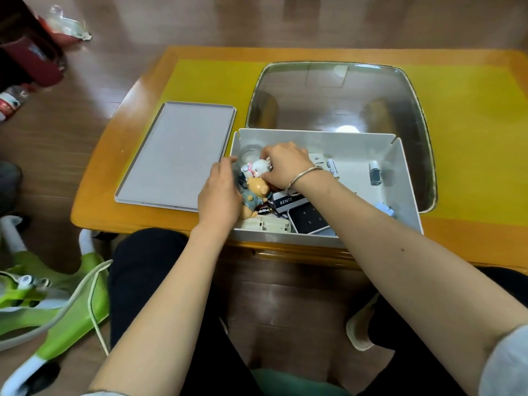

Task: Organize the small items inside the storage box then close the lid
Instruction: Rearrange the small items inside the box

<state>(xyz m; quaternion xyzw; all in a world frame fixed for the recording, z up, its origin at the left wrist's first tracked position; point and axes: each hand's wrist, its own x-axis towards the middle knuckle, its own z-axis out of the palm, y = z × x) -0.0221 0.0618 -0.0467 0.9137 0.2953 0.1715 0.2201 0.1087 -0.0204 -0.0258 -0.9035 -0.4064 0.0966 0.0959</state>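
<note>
An open white storage box (405, 178) stands on the table's near edge. Its grey lid (177, 152) lies flat to the left of it. In the box's left part my right hand (285, 164), with a bangle on the wrist, is closed around a small white cat figure (258, 167). My left hand (220, 192) reaches over the box's left wall and rests against a brown bear figure (255, 195). Beside them lie a black box marked BENTE (287, 200), a dark flat device (308, 220) and a white battery holder (265, 224). A battery (333, 167) and a small bottle (375, 172) lie farther right.
The orange wooden table (120, 172) has a yellow mat (471, 132) and a glass panel (337, 95) behind the box. On the floor to the left are a green and white toy (57, 304) and a cable (94, 281). My dark-trousered knees are under the table's front edge.
</note>
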